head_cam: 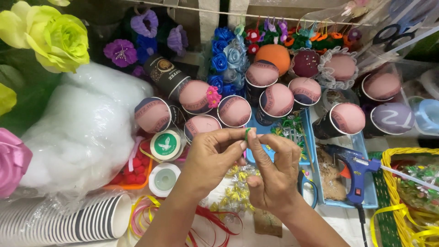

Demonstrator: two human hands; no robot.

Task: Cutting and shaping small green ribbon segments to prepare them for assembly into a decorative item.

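Note:
My left hand point(211, 158) and my right hand point(274, 171) meet at the middle of the view, fingertips pinched together on a small green piece point(247, 133), thin and curved like a bit of wire or ribbon. Both hands hover above a blue tray point(311, 137) and a heap of small gold and silver bows point(235, 190). Just behind the fingers stand several dark paper cups topped with pink padded cushions point(234, 111). One cup carries a small pink flower point(212, 97).
A blue glue gun point(354, 169) lies on the tray at the right. A yellow basket point(402, 192) sits far right. White stuffing in a plastic bag point(84, 132) and stacked paper cups point(68, 224) fill the left. Fabric flowers line the back. Red ribbon point(215, 224) lies below.

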